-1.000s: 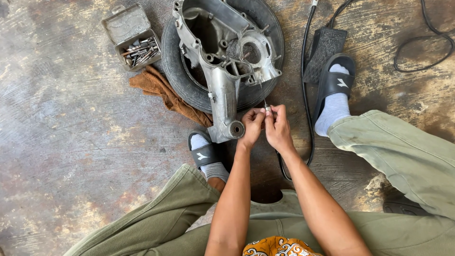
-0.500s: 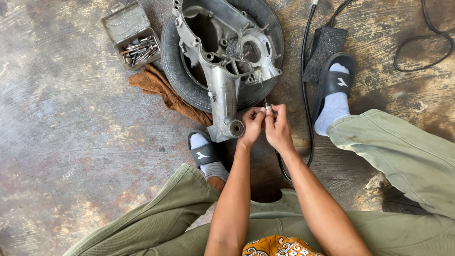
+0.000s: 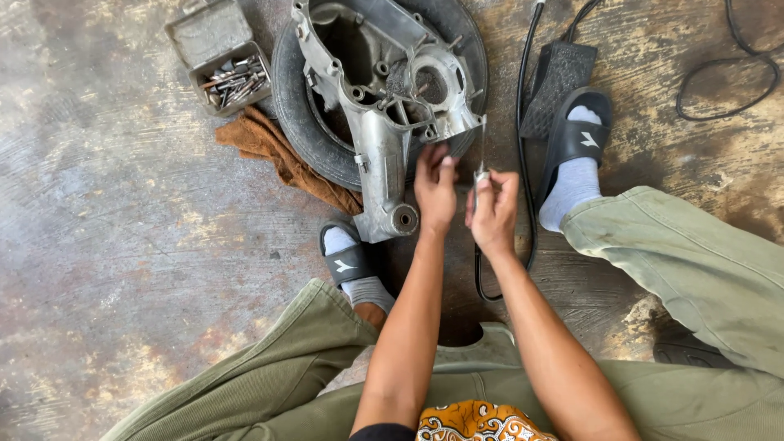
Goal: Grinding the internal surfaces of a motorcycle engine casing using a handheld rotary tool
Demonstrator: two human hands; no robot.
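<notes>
A grey cast-metal engine casing lies across a black tyre on the concrete floor. My left hand is at the casing's near edge, fingers curled, touching or just off the metal. My right hand is pinched on a small thin metal tool that points up toward the casing's right corner. The two hands are slightly apart. I cannot tell whether the left hand holds anything small.
A grey metal box of bolts and nails sits at the upper left. A brown rag lies under the tyre. A black hose and a black pedal lie right of the tyre. My sandalled feet flank the work.
My hands were pressed together below the casing. Now they have parted, the left moving up to the casing's edge and the right holding the thin tool upright.
</notes>
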